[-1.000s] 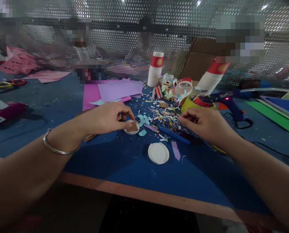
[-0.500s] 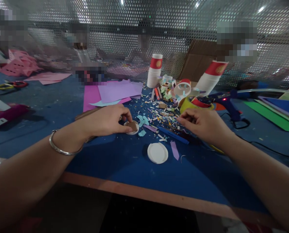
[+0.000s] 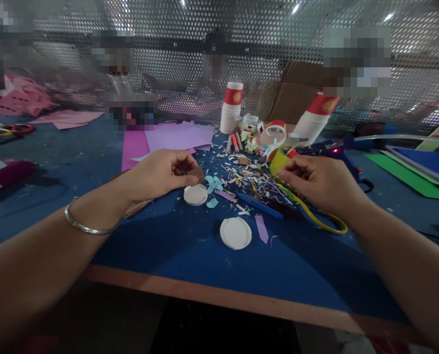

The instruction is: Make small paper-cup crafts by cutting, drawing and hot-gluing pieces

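Note:
My left hand [image 3: 168, 172] pinches a small piece of brown cardboard [image 3: 196, 173] between thumb and fingers. Just below that cardboard, a white paper disc [image 3: 195, 195] lies on the table. A larger white disc with a raised rim [image 3: 235, 233] rests nearer the front edge, beside a purple paper strip [image 3: 262, 229]. My right hand [image 3: 311, 179] has its fingers curled together, fingertips overlapping the view of a yellow tape roll [image 3: 278, 161]. Whether they touch it or hold anything is hidden. Under that hand, a yellow loop handle [image 3: 328, 223] shows on the table.
Paper scraps [image 3: 249, 172] and a blue pen [image 3: 261, 205] lie mid-table. Behind stand paper cup stacks [image 3: 231, 110] [image 3: 313, 120] before a perforated metal screen [image 3: 168, 73]. Purple sheets [image 3: 178, 135] lie left of them, a dark blue glue gun [image 3: 339, 151] right. The wooden table edge [image 3: 204, 290] is nearest.
My left hand has lifted the cardboard piece off the smaller white disc, uncovering it. My right hand has risen slightly toward the tape roll, and more of the yellow handle shows beneath it.

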### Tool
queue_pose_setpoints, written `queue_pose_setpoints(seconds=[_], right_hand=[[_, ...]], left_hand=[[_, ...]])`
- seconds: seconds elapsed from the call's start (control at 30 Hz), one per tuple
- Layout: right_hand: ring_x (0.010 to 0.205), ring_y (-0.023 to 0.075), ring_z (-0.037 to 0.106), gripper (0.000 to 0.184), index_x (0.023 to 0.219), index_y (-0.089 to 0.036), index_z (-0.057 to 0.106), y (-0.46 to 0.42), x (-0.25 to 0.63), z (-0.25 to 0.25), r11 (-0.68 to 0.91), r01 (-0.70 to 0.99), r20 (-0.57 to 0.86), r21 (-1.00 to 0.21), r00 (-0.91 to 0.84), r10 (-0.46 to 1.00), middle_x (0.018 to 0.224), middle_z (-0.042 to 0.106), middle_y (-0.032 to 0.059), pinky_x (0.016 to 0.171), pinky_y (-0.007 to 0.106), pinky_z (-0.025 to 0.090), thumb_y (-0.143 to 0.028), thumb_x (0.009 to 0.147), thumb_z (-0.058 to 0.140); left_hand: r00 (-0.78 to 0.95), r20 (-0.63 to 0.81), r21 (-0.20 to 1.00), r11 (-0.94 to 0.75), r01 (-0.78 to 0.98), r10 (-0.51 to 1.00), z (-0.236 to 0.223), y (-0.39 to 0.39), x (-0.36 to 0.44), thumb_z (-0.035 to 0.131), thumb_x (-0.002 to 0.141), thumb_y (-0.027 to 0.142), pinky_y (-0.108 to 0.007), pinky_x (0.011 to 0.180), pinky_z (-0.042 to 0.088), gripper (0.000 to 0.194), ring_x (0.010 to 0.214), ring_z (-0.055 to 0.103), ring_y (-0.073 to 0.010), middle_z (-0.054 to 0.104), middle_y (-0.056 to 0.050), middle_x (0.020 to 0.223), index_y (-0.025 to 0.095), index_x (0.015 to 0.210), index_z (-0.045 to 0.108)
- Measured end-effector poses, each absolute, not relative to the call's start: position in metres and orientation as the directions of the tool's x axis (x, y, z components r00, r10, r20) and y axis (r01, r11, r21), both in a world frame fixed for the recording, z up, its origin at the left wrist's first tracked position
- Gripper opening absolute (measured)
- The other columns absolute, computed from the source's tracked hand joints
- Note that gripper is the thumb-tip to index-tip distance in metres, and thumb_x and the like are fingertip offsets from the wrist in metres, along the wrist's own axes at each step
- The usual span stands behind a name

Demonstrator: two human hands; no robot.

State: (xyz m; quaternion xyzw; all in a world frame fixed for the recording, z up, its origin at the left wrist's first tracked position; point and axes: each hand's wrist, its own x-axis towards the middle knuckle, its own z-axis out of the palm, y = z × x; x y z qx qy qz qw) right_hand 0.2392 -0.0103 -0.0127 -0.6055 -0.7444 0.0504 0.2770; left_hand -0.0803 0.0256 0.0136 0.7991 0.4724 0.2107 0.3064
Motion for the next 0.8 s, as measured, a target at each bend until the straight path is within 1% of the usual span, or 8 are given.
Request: queue_pose_setpoints(seconds=[0.07,0.17,0.3,0.37,0.5,0.63,0.73,0.8], right_hand=[[0.054,0.0145,0.055,0.020,0.074,-0.021,0.062,-0.010,0.239,-0.012,0.254,0.877,0.317,-0.409,-0.125,0.940,0.062,0.064,0.0008,0.054,0.028,0.039,-0.036,0.087,0.060],[0.055,0.0151,0.057,0.022,0.074,-0.021,0.061,-0.009,0.236,-0.014,0.274,0.882,0.218,-0.383,-0.202,0.955,0.063,0.064,0.0015,0.055,0.028,0.039,-0.038,0.088,0.060],[0.058,0.0163,0.059,0.023,0.076,-0.021,0.064,-0.010,0.232,-0.015,0.357,0.885,0.055,-0.299,-0.358,0.932,0.066,0.067,0.0022,0.055,0.028,0.038,-0.039,0.089,0.058],[0.058,0.0164,0.059,0.022,0.079,-0.021,0.065,-0.011,0.232,-0.015,0.384,0.884,-0.004,-0.267,-0.400,0.917,0.066,0.068,0.0021,0.055,0.028,0.037,-0.038,0.090,0.057],[0.059,0.0162,0.059,0.015,0.082,-0.021,0.065,-0.013,0.233,-0.015,0.362,0.891,-0.058,-0.273,-0.391,0.919,0.067,0.069,0.0016,0.056,0.028,0.038,-0.031,0.089,0.057],[0.060,0.0160,0.060,0.006,0.081,-0.020,0.065,-0.013,0.233,-0.014,0.340,0.895,-0.048,-0.289,-0.368,0.928,0.070,0.069,0.0026,0.056,0.027,0.038,-0.022,0.083,0.060],[0.059,0.0154,0.058,0.005,0.073,-0.021,0.063,-0.013,0.230,-0.011,0.312,0.910,-0.071,-0.273,-0.342,0.937,0.067,0.067,0.0015,0.054,0.027,0.036,-0.018,0.077,0.061],[0.059,0.0151,0.057,0.005,0.069,-0.021,0.060,-0.014,0.228,-0.010,0.282,0.924,-0.091,-0.259,-0.313,0.945,0.066,0.065,0.0008,0.054,0.027,0.035,-0.017,0.073,0.061]], left_hand=[[0.412,0.090,0.731,-0.341,0.591,0.907,0.014,0.024,-0.079,0.070,0.079,0.035,-0.029,0.070,0.049,0.024,0.074,0.062,-0.0149,0.069,-0.004,0.086,0.017,0.094,0.066],[0.327,0.098,0.809,-0.267,0.524,0.940,0.012,0.021,-0.077,0.068,0.082,0.032,-0.028,0.066,0.050,0.020,0.069,0.061,-0.0132,0.066,-0.002,0.081,0.017,0.096,0.064],[0.296,0.118,0.891,-0.233,0.390,0.948,0.007,0.019,-0.070,0.067,0.084,0.029,-0.025,0.065,0.051,0.015,0.078,0.063,-0.0137,0.065,-0.003,0.084,0.016,0.092,0.064],[0.292,0.071,0.941,-0.161,0.299,0.954,0.007,0.017,-0.065,0.067,0.085,0.027,-0.024,0.064,0.050,0.013,0.081,0.063,-0.0136,0.064,-0.003,0.087,0.016,0.092,0.062],[0.343,-0.061,0.993,0.021,0.120,0.938,0.017,0.009,-0.049,0.066,0.085,0.021,-0.024,0.063,0.049,0.010,0.080,0.066,-0.0136,0.064,-0.003,0.089,0.016,0.090,0.060],[0.395,-0.061,0.996,0.079,-0.030,0.917,0.028,-0.002,-0.027,0.069,0.083,0.014,-0.022,0.063,0.046,0.008,0.075,0.063,-0.0104,0.064,0.000,0.080,0.015,0.086,0.062],[0.402,-0.066,0.987,0.118,-0.107,0.913,0.024,-0.009,-0.012,0.071,0.081,0.014,-0.021,0.062,0.044,0.010,0.072,0.061,-0.0087,0.064,0.001,0.079,0.015,0.086,0.062],[0.402,-0.072,0.980,0.140,-0.143,0.913,0.015,-0.014,-0.005,0.073,0.081,0.016,-0.021,0.061,0.043,0.012,0.070,0.059,-0.0081,0.062,0.002,0.075,0.015,0.083,0.061]])
